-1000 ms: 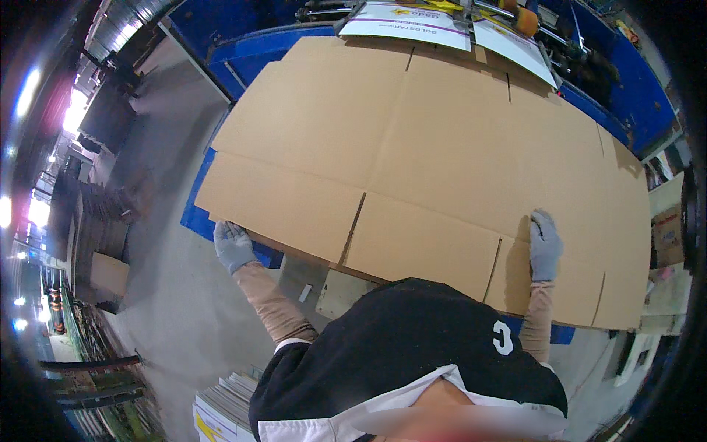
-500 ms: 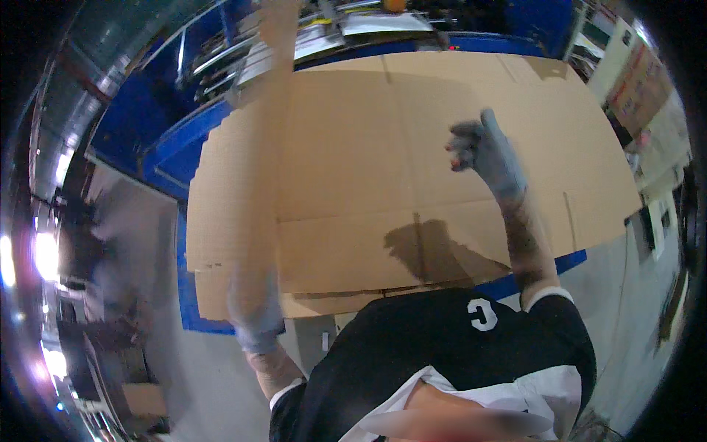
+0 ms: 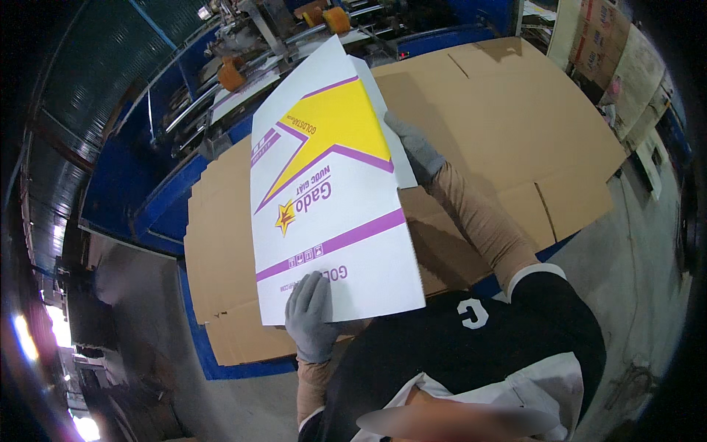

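Note:
A white printed cardboard sheet (image 3: 346, 243), with a yellow star shape and purple bands, is tilted above a stack of plain brown cardboard sheets (image 3: 501, 118). At its near left edge, my left hand (image 3: 309, 320) is closed on it, gray-gloved fingers lying over the printed face; the thumb is hidden. My right hand (image 3: 418, 151), also gloved, grips its right edge near a side flap, with some fingers out of sight behind the board. Slots and crease lines show on the brown stack underneath.
A blue metal frame (image 3: 199, 353) bears the stack. Beyond it stands a machine with metal rods and orange rollers (image 3: 230, 74). Gray floor (image 3: 147, 295) runs along the left. Cardboard pieces (image 3: 600, 44) and a pale panel (image 3: 648, 158) stand at the right.
The sheet, edge-on and blurred before, has turned to show its printed face. My right hand, earlier apart above the stack, has moved left and taken its right edge.

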The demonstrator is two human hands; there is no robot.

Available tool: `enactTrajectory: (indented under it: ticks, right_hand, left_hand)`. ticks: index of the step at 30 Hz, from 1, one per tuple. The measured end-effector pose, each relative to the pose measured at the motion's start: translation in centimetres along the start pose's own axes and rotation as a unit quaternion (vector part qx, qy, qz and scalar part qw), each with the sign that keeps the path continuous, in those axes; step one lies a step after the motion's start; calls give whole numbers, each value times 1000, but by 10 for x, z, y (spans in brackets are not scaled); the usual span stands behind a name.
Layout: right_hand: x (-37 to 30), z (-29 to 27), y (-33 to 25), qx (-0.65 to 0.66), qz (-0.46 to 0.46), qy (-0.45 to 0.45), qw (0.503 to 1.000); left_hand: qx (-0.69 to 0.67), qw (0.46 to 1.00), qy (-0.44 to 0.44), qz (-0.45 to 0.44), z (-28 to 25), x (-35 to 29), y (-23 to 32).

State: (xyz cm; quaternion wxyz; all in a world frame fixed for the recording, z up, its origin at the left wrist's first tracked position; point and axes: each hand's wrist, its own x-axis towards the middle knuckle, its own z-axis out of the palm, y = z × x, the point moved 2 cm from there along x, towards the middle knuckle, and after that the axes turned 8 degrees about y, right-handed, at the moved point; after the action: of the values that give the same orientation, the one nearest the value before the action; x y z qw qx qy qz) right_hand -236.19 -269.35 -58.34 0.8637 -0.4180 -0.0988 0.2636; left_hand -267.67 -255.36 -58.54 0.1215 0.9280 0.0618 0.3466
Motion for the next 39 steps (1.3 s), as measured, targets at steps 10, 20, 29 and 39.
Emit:
enactTrajectory:
  ticks: [10,20,29,39]
  right_hand:
    - [-213,-322,-83,-885,-32,414,210]
    - [-291,-368,-78,28,-285,489,824]
    - [-178,-127,-66,-484,-526,269,646]
    - [-145,-68,30,-796,-378,-48,470]
  left_hand:
    - [146,909,370,-120,-80,29,-69]
    - [204,927,316,7,-118,22,-124]
    - [139,988,68,-6,-37,-2,-96]
    - [57,979,-181,77,61,-10,-61]
